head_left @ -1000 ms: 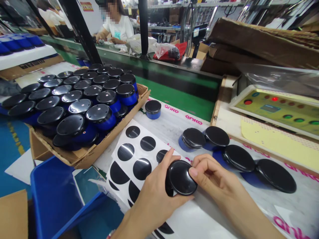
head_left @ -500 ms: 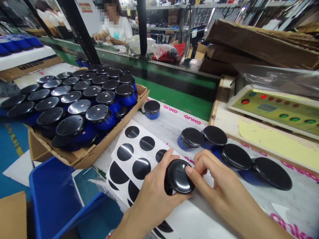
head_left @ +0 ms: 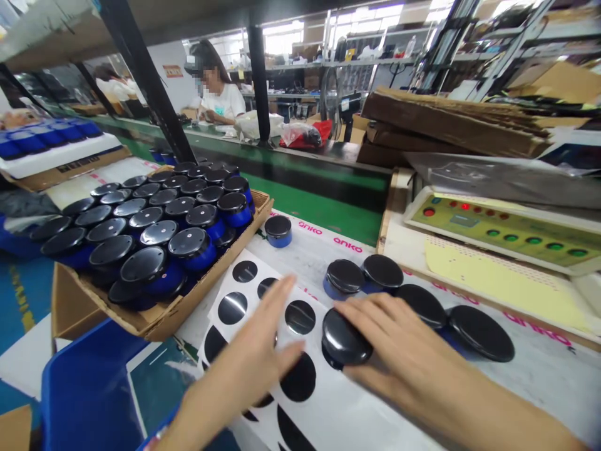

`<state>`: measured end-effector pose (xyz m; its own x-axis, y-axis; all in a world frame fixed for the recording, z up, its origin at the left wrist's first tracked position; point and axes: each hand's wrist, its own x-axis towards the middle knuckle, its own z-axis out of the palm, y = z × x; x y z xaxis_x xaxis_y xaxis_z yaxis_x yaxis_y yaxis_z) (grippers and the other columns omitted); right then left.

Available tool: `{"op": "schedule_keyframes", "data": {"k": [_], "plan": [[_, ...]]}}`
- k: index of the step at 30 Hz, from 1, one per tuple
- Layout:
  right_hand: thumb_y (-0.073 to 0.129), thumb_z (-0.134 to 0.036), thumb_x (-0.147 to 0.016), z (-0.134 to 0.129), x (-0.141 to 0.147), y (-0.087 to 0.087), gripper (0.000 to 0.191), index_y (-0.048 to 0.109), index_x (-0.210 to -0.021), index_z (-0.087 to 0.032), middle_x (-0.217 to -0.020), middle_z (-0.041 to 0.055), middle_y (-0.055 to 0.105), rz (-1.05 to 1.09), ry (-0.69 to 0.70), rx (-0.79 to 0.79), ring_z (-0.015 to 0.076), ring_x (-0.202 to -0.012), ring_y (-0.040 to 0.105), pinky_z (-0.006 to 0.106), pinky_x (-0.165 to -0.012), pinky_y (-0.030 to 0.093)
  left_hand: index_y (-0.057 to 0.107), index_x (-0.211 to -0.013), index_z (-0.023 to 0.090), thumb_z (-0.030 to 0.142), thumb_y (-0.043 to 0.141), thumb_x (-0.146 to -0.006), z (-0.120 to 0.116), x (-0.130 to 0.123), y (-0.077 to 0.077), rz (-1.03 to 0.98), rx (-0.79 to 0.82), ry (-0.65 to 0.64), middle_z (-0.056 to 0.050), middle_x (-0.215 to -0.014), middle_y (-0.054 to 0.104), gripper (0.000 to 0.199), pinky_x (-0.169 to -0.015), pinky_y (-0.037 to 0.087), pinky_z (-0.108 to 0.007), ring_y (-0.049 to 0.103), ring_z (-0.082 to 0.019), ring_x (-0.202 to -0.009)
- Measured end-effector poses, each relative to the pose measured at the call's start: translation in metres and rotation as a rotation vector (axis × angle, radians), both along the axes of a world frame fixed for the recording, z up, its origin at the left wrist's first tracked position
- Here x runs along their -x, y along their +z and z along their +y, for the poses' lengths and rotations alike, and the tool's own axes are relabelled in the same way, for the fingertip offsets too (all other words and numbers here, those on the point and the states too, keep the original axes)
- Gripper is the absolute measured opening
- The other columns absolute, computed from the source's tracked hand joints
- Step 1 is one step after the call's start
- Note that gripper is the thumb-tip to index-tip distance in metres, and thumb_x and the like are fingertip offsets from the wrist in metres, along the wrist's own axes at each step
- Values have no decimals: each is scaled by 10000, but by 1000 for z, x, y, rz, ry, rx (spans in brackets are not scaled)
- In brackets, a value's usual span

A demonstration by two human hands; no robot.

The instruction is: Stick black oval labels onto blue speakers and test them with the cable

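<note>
Since left hand [head_left: 248, 357] let go of black-lidded jar [head_left: 345, 338], it hangs open over sticker sheet [head_left: 323, 401]; right hand [head_left: 404, 351] cups jar from above; cardboard tray [head_left: 164, 319] packed with blue jars [head_left: 190, 247].

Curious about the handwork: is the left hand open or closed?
Open: the left hand has its fingers spread over the sticker sheet, holding nothing.

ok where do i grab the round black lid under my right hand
Pinch its rim from the right, where your right hand lies: the glossy domed top of the black lid looks slippery, and the edge gives fingers more purchase.
</note>
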<state>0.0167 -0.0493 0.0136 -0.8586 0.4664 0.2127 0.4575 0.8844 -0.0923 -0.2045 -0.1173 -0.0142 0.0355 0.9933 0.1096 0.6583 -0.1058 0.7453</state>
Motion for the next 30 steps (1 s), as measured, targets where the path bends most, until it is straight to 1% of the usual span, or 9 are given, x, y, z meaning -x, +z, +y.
{"op": "schedule_keyframes", "data": {"k": [2,5,9,11,14,17,20,24,30], "plan": [[609,-361,-838,10,-13,-6,551,449,-1298,-103,-1181,126,584,-13,-65,-134,312,-1030,472,464,-821,452,328,-1384,238,232,547,-847,31,21,9,117,-146,107,-88,-1473,324,580,-1114,296,-453,301,-251,-1364],[536,-404,-875,23,-31,-17,533,477,-1277,-59,-1163,166,582,-29,-119,-327,359,-1047,458,505,-811,435,332,-1365,136,237,597,-818,91,41,14,173,-233,176,-162,-1457,309,615,-1139,213,-464,231,-287,-1385],[487,-395,-903,14,-38,-17,457,498,-1243,-90,-1199,190,546,44,-188,-377,390,-1103,445,542,-846,411,392,-1308,116,183,643,-777,133,43,16,141,-216,192,-180,-1334,442,590,-1093,295,-471,392,-309,-1292],[477,-309,-918,-3,-34,-9,320,498,-1200,-160,-1140,124,579,90,-116,-167,300,-1045,504,454,-851,448,396,-1301,146,207,644,-791,118,32,18,118,-233,206,-153,-1303,458,570,-1074,329,-450,430,-289,-1260],[449,-194,-927,-28,-18,1,180,494,-1097,-231,-1025,33,600,45,17,314,173,-928,570,294,-796,499,311,-1364,229,343,603,-848,63,7,13,42,-264,232,-102,-1298,428,603,-1042,381,-390,432,-241,-1250],[464,-173,-921,-42,7,-1,160,508,-1065,-227,-1049,36,582,-20,20,555,180,-955,578,315,-813,514,274,-1380,335,361,642,-822,12,-15,-7,-223,-199,326,-61,-1281,421,669,-1018,401,-402,479,-235,-1202],[572,-213,-871,-44,37,-13,311,489,-1169,-183,-1204,97,523,-24,-6,607,258,-1092,523,416,-893,490,268,-1373,363,324,692,-784,-7,-25,-26,-457,-154,403,-45,-1270,441,726,-1000,418,-396,524,-225,-1153],[663,-187,-784,-41,63,-22,495,451,-1229,-138,-1248,144,475,-58,-42,625,304,-1047,542,456,-836,507,290,-1367,356,324,718,-762,-1,-22,-33,-611,-153,439,-43,-1280,443,742,-983,435,-363,544,-213,-1133],[513,-72,-835,-47,49,-15,150,522,-928,-191,-944,49,579,98,91,475,198,-832,581,318,-706,503,295,-1370,348,296,743,-732,2,-18,-32,-619,-165,431,-42,-1282,455,782,-1010,410,-349,531,-205,-1153]]}}
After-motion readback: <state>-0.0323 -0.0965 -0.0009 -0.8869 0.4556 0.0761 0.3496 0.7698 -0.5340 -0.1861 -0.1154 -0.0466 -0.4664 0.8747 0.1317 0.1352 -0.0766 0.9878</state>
